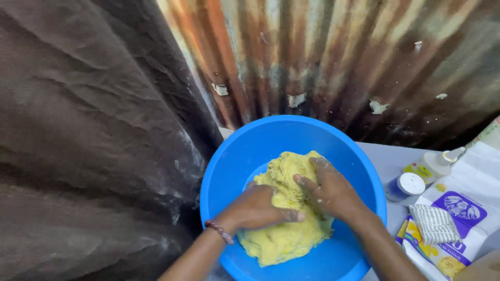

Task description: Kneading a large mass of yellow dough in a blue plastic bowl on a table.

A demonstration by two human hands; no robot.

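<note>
A round blue plastic bowl [250, 143] holds a big lump of yellow dough [284, 242]. My left hand [258, 208], with a beaded bracelet on the wrist, lies flat on the dough's left side, fingers pressing into it. My right hand [330, 190] rests on the dough's upper right, its floured fingers spread and pushing down. Both hands touch the dough and each other's fingertips nearly meet at the middle.
A rusty corrugated metal wall [333, 57] stands behind the bowl and a dark brown sheet [88, 135] hangs at the left. To the right lie a white-capped small jar [409, 184], a small bottle [432, 164], a purple-and-white bag [463, 208] and a folded cloth [435, 224].
</note>
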